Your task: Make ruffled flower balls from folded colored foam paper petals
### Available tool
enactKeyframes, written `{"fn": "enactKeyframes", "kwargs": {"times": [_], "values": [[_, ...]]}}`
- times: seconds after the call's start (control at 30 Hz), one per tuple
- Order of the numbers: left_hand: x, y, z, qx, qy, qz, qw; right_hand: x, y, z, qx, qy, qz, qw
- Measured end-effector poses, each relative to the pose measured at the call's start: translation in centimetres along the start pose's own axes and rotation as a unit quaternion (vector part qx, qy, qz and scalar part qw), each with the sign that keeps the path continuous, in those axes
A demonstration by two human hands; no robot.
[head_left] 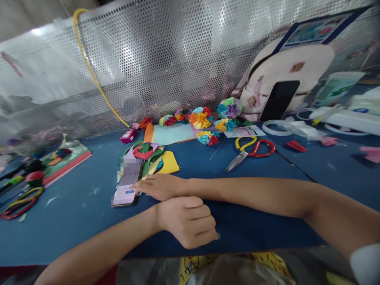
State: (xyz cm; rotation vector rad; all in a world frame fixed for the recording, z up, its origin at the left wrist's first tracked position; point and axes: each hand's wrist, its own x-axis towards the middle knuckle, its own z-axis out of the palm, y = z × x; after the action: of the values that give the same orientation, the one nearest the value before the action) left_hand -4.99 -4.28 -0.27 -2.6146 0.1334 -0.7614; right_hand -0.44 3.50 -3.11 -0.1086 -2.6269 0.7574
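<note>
A lit phone (128,186) lies on the blue table, left of centre. My right hand (162,187) reaches across to it, palm down, with a finger on its screen and the other fingers loosely extended. In front of the right forearm rests my left hand (190,221), its fingers curled into a fist; nothing shows in it. Coloured paper strips and a yellow paper piece (169,162) lie just behind the phone. Scissors with yellow and red handles (247,152) lie partly open behind my right forearm.
Colourful paper flowers (201,118) line the perforated metal panel (166,51). A pale backpack (291,75) with a dark phone (279,100) leaning on it stands back right. More scissors (22,202) and a booklet (67,160) lie left. A pink box (128,135) sits behind the strips.
</note>
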Motion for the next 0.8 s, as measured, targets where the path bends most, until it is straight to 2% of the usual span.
{"fn": "enactKeyframes", "kwargs": {"times": [0.17,0.43,0.6,0.8], "values": [[-0.1,-0.3,0.0,0.017,-0.015,-0.012,1.000,0.1,0.2,-0.1,0.021,-0.010,0.001,1.000],[0.1,-0.3,-0.1,-0.003,0.012,-0.027,1.000,0.0,-0.9,-0.7,0.013,-0.004,0.029,0.999],[0.0,-0.4,0.2,0.002,0.031,-0.019,0.999,-0.1,-0.8,-0.8,-0.062,-0.010,-0.007,0.998],[-0.2,-0.4,0.5,0.007,0.032,-0.010,0.999,0.0,0.2,-0.2,-0.092,-0.007,-0.049,0.995]]}}
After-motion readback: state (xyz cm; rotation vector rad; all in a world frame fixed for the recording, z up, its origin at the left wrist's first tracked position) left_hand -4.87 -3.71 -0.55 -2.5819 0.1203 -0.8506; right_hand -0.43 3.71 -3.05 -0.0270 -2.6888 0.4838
